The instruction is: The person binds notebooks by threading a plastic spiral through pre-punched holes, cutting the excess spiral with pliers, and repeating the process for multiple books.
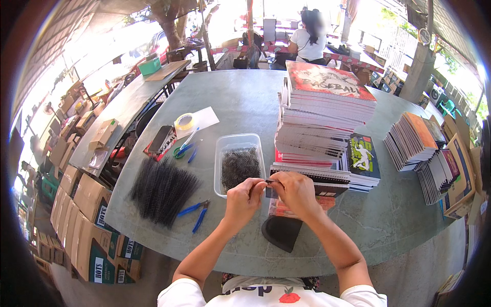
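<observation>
My left hand (242,198) and my right hand (295,193) meet at the fingertips over the near part of the table. Both are closed in a pinch on a small dark piece (268,181), too small to tell its kind. Just beyond my left hand stands a clear plastic tub (218,158) with a tangle of short black wire pieces (239,166) inside. A spiral-bound notebook (279,205) with an orange-red cover lies partly hidden under my right hand and forearm. Nearer to me is a black rounded pad (281,233).
A tall stack of notebooks (327,102) rises beyond my right hand, with shorter stacks (411,140) farther right. Leftward lie black binding combs (163,192), blue-handled pliers (199,217), scissors (183,148) and a tape roll (185,122). Cartons (89,230) fill the left floor. A person (309,38) sits far off.
</observation>
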Tool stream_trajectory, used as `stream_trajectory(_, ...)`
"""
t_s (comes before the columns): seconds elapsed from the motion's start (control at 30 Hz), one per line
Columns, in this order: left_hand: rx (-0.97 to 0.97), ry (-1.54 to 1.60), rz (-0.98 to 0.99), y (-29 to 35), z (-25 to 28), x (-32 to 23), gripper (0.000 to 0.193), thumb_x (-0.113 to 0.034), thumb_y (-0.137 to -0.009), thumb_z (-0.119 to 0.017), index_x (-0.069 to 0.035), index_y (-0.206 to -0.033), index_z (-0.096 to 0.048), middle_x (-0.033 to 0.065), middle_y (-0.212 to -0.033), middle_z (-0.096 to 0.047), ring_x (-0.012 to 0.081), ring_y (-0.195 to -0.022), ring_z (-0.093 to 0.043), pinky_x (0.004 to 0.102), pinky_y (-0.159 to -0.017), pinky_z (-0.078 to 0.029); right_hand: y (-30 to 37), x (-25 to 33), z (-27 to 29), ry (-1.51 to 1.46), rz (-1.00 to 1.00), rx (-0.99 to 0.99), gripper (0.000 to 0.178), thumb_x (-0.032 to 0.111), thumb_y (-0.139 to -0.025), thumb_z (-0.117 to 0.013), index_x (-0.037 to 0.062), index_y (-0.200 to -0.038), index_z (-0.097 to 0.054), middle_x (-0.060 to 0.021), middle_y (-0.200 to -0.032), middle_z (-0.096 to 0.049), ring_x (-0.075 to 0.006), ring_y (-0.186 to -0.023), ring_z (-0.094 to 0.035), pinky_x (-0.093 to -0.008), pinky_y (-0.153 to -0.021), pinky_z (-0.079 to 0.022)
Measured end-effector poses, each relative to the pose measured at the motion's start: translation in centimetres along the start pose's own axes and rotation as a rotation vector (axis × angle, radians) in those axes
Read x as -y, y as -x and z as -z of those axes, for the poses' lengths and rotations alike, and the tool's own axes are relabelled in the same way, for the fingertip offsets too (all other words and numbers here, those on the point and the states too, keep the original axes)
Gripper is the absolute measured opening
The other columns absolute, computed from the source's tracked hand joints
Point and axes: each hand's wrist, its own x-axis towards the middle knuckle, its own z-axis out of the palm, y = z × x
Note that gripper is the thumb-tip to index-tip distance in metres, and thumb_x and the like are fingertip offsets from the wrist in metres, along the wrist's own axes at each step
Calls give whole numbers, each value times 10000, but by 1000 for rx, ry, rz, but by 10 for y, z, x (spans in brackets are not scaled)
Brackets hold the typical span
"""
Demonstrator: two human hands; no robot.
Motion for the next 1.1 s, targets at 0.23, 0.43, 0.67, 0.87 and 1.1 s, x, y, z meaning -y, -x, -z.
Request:
stream_trajectory(0.23,-55,-32,-177,-6,8,8,199,-186,-902,-596,6,-900,-649,21,-663,-620,57,-487,-538,219,-394,-409,-2,-4,4,-26,54,-13,148,175,-778,-660,108,-909,-660,-75,-801,-657,-267,-730,-627,-359,-624,-495)
stream_trajectory(0.43,-32,80,20,-3,4,1,195,-187,-904,-593,-2,-898,-653,18,-663,-619,58,-498,-546,216,-393,-409,-3,-4,4,-55,41,39,177,132,-789,-632,97,-961,-654,-86,-825,-659,-274,-767,-629,-373,-658,-496)
stream_trajectory(0.67,-313,-224,-595,-11,-7,26,161,-119,-879,-605,-14,-999,-632,26,-702,-633,66,-597,-575,214,-468,-436,-5,3,8,-70,89,34,196,85,-795,-603,86,-987,-640,-88,-846,-631,-284,-809,-612,-379,-687,-486)
stream_trajectory(0.87,298,-6,50,-22,28,7,82,-57,-835,-619,-28,-912,-617,99,-708,-592,232,-621,-605,318,-559,-481,2,-1,12,36,115,73,205,77,-785,-617,84,-990,-625,-67,-861,-621,-262,-806,-604,-374,-711,-478)
stream_trajectory(1.1,-150,-213,-568,-17,15,20,171,-128,-868,-620,-23,-1003,-619,79,-691,-608,108,-574,-547,240,-511,-446,3,5,2,-61,161,36,216,82,-785,-627,85,-998,-595,-67,-851,-619,-265,-801,-602,-382,-712,-472)
